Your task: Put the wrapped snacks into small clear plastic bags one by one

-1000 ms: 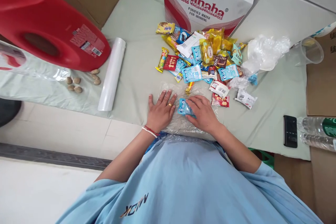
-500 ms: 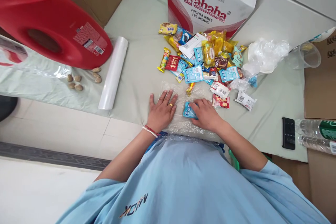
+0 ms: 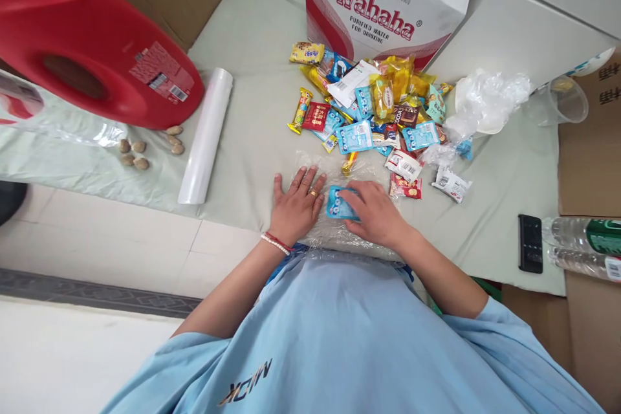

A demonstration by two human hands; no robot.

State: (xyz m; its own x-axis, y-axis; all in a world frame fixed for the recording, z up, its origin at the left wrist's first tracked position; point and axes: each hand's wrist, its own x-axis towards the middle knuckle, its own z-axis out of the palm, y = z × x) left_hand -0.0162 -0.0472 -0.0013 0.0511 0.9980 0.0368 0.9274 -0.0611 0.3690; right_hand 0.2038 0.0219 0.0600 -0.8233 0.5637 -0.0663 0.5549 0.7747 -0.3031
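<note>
My left hand (image 3: 297,206) lies flat with fingers spread on a sheet of clear plastic film (image 3: 330,233) at the table's front edge. Just to its right is a small blue snack packet (image 3: 336,202), lying on the film. My right hand (image 3: 372,212) grips the packet's right side, its fingers covering that end. Beyond both hands spreads a pile of wrapped snacks (image 3: 383,100) in yellow, blue, red and white. A thin yellow snack stick (image 3: 348,163) rests at the film's far edge, and a red snack packet (image 3: 405,187) lies right of it.
A white plastic roll (image 3: 206,136) and a big red jug (image 3: 145,77) stand at the left, with several brown nuts (image 3: 140,163) nearby. Behind the pile is a Wahaba carton (image 3: 378,13). Rightward are crumpled clear plastic (image 3: 495,100), a phone (image 3: 530,243) and bottles (image 3: 572,234).
My right hand has shifted slightly left with the blue packet, which now lies flatter and shows more of its face. My left hand stays flat on the film.
</note>
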